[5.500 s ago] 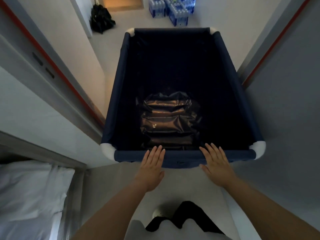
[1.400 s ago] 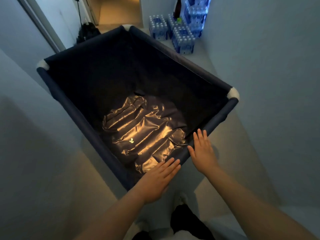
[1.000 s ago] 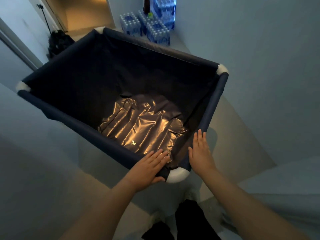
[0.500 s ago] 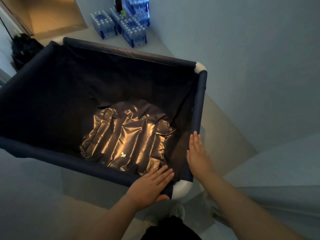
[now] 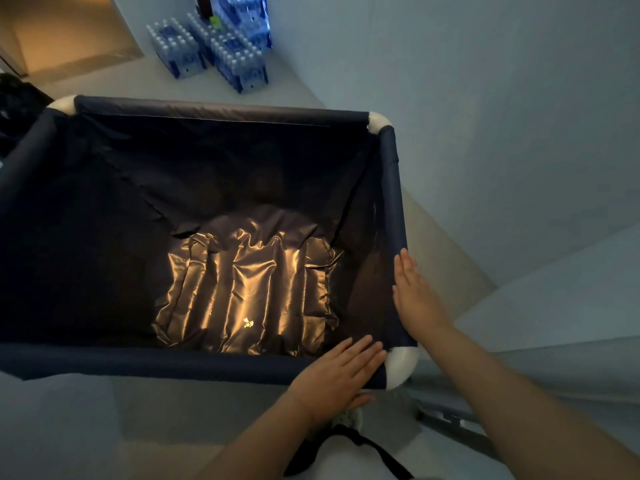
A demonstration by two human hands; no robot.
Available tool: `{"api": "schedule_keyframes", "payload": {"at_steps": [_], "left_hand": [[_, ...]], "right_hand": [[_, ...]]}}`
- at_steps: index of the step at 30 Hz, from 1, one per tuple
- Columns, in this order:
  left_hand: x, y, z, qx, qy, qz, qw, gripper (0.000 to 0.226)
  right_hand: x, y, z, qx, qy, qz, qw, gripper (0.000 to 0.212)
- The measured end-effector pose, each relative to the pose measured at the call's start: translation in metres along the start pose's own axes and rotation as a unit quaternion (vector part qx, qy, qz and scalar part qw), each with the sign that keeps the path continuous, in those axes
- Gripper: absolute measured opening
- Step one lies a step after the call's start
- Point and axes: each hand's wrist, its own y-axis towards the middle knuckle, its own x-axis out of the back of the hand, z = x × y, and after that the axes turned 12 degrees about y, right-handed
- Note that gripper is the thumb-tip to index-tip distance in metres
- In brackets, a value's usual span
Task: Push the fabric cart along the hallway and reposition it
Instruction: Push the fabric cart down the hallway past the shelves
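The dark blue fabric cart (image 5: pixel 221 114) with white corner caps fills the middle and left of the head view. A shiny crumpled liner (image 5: pixel 242 289) lies in its bottom. My left hand (image 5: pixel 341 374) rests flat on the near rail beside the near-right white corner (image 5: pixel 401 367), thumb under the rail. My right hand (image 5: pixel 414 294) lies flat, fingers straight, against the outer side of the right rail. Neither hand curls around a rail.
Several packs of bottled water (image 5: pixel 214 51) stand stacked on the floor beyond the cart, against the grey wall (image 5: pixel 485 116) on the right. A dark bag (image 5: pixel 17 102) sits at far left. A lit doorway (image 5: pixel 69 32) opens top left. A metal floor track (image 5: pixel 446 415) lies near my feet.
The cart has swung further clockwise, so its near-right corner now sits squarely in front of me. Both hands stayed on either side of that corner. The view shifted right.
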Motion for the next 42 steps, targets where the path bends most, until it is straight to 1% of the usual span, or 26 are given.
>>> {"api": "schedule_keyframes", "payload": {"at_steps": [2,6,9,11,16,20,25,28,32,34,40,42], "left_hand": [[0.001,-0.001,0.002,-0.025,0.020,0.005,0.999,0.064],[-0.003,-0.028,0.030,0.013,-0.006,-0.001,1.000,0.062],[-0.015,-0.060,0.055,-0.024,0.003,-0.005,1.000,0.062],[-0.021,-0.082,0.072,-0.045,0.008,-0.006,0.999,0.062],[-0.037,-0.147,0.117,-0.032,-0.001,-0.002,0.999,0.065],[-0.049,-0.188,0.149,-0.043,0.012,0.009,0.999,0.065],[-0.053,-0.206,0.173,-0.062,0.030,0.012,0.998,0.067],[-0.056,-0.212,0.189,-0.074,0.029,0.005,0.997,0.066],[-0.063,-0.223,0.215,-0.093,0.039,-0.004,0.995,0.064],[-0.067,-0.227,0.230,-0.104,0.043,-0.009,0.994,0.064],[-0.081,-0.235,0.275,-0.142,0.041,-0.007,0.989,0.064],[-0.083,-0.235,0.288,-0.146,0.046,-0.010,0.988,0.065]], "right_hand": [[0.000,-0.010,-0.001,-0.012,-0.004,-0.002,1.000,0.058],[-0.011,-0.044,0.012,-0.007,0.006,-0.016,1.000,0.059],[-0.026,-0.068,0.037,0.029,0.009,-0.017,0.999,0.060],[-0.040,-0.080,0.060,0.057,0.006,0.002,0.998,0.059],[-0.071,-0.094,0.115,0.115,-0.034,0.039,0.992,0.064],[-0.086,-0.092,0.153,0.148,-0.028,0.055,0.987,0.064],[-0.097,-0.085,0.180,0.165,-0.042,0.071,0.983,0.061],[-0.100,-0.076,0.187,0.196,-0.059,0.112,0.972,0.060],[-0.103,-0.056,0.202,0.224,-0.048,0.163,0.960,0.061],[-0.108,-0.049,0.213,0.230,-0.038,0.160,0.959,0.060],[-0.121,-0.037,0.245,0.239,-0.041,0.104,0.964,0.055],[-0.125,-0.034,0.253,0.242,-0.038,0.100,0.964,0.055]]}}
